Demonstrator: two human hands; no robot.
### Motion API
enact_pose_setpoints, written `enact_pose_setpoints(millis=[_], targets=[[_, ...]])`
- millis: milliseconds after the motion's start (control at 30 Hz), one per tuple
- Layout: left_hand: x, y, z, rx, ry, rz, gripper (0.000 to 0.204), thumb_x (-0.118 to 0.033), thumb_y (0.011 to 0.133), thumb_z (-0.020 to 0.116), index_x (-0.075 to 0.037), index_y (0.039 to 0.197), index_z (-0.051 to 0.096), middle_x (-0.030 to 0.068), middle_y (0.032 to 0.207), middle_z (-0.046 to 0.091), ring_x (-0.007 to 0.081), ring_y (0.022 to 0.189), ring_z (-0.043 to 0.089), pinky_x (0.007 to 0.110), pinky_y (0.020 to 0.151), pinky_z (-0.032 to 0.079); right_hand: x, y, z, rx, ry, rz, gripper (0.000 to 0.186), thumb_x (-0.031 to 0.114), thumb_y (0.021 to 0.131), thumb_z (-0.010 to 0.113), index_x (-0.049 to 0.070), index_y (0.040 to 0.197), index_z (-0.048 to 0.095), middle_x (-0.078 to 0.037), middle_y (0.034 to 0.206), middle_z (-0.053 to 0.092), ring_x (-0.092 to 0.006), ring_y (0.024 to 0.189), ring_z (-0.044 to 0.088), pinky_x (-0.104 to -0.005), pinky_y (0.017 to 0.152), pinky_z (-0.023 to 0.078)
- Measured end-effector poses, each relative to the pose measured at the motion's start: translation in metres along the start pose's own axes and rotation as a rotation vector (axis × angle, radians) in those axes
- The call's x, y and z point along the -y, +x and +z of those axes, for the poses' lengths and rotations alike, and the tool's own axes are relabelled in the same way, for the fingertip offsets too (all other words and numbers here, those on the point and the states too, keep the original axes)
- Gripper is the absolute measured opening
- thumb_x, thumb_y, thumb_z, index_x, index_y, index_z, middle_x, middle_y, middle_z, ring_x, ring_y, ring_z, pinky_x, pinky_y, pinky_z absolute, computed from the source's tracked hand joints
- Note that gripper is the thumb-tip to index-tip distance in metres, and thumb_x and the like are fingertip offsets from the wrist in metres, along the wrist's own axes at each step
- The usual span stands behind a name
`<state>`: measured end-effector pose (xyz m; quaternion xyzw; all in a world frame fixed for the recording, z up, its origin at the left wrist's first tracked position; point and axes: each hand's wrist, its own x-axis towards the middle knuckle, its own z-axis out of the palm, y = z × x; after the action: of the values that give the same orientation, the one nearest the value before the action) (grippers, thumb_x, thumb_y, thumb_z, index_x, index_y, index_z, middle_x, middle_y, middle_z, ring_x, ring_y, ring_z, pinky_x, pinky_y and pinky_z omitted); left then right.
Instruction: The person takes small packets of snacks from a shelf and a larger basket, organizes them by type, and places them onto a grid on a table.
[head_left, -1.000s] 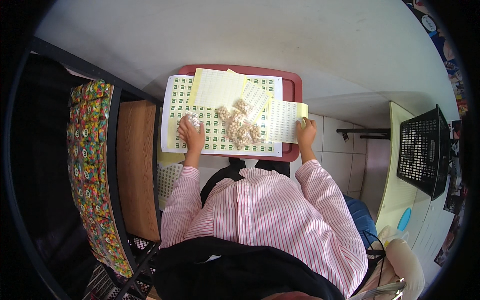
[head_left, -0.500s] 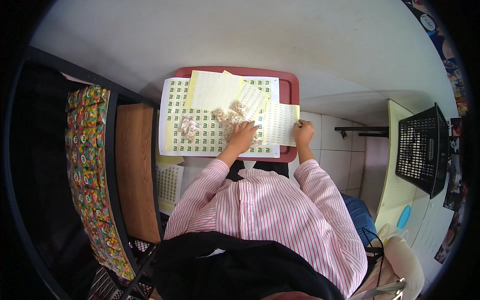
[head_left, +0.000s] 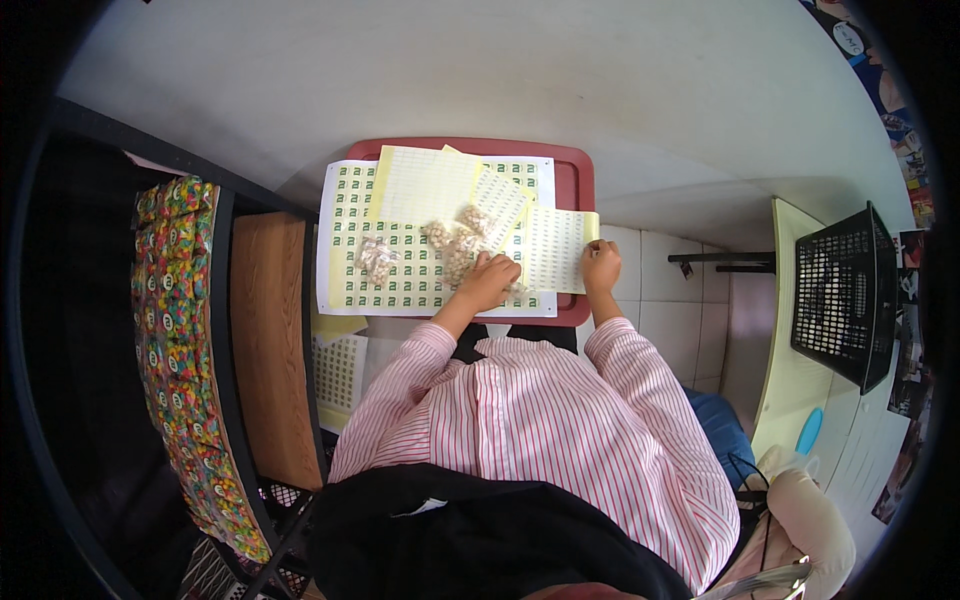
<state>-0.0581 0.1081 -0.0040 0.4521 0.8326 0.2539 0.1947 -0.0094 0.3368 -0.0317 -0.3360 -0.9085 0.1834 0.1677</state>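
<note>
- Red tabletop (head_left: pixel 574 185), upper centre of the frame
- Large white sheet (head_left: pixel 405 272) with green marks, lying across it
- Yellow-edged label sheet (head_left: pixel 556 250) over its right side

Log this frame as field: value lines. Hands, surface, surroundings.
left hand: over the main cluster of clear bags, grip unclear
right hand: at the right edge of a printed label sheet
apart: clear bagged pieces to the left
surface: red top, partly covered by sheets
far left: colourful packets
far right: black basket
</note>
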Motion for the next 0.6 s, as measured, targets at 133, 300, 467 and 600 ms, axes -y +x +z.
enact_pose_setpoints(millis=[133, 300, 467, 600], targets=[[-0.024, -0.007, -0.021, -0.136, -0.466, -0.201, 0.039, -0.017, 0.069, 0.063, -0.007, 0.102, 0.047, 0.0069, 0.085, 0.053, 0.0212, 0.083, 0.052, 0.035, 0.076, 0.038, -0.006, 0.001, 0.005, 0.008, 0.03, -0.106, 0.01, 0.009, 0.066, 0.059, 0.003, 0.073, 0.06, -0.013, 0.076, 0.056, -0.0288, 0.067, 0.056, -0.0371, 0.061, 0.046], [-0.019, -0.017, -0.027, -0.374, -1.138, -0.402, 0.036, -0.022, 0.077, 0.059, -0.001, 0.103, 0.045, 0.006, 0.089, 0.053, 0.0126, 0.076, 0.053, 0.024, 0.06, 0.043, -0.001, 0.002, 0.008, 0.087, 0.167, 0.047, 0.014, 0.013, 0.067, 0.06, 0.001, 0.074, 0.061, -0.015, 0.083, 0.059, -0.0258, 0.071, 0.058, -0.0336, 0.062, 0.047], [-0.039, -0.029, -0.057, -0.529, -1.356, -0.347, 0.028, -0.015, 0.083, 0.053, 0.004, 0.103, 0.046, 0.0076, 0.09, 0.056, 0.0083, 0.079, 0.053, 0.022, 0.063, 0.044, 0.044, -0.002, -0.021, 0.403, 0.862, 0.382, 0.023, 0.019, 0.074, 0.059, 0.001, 0.087, 0.061, -0.012, 0.094, 0.06, -0.0183, 0.085, 0.056, -0.0289, 0.074, 0.042], [-0.04, -0.03, -0.049, -0.682, -1.212, -0.283, 0.026, -0.01, 0.081, 0.054, 0.004, 0.101, 0.047, 0.0073, 0.086, 0.057, 0.0099, 0.082, 0.055, 0.021, 0.065, 0.046, 0.111, -0.026, -0.076, 0.673, 1.277, 0.315, 0.024, 0.018, 0.078, 0.056, 0.001, 0.095, 0.059, -0.009, 0.098, 0.058, -0.0167, 0.094, 0.051, -0.0285, 0.083, 0.036]])
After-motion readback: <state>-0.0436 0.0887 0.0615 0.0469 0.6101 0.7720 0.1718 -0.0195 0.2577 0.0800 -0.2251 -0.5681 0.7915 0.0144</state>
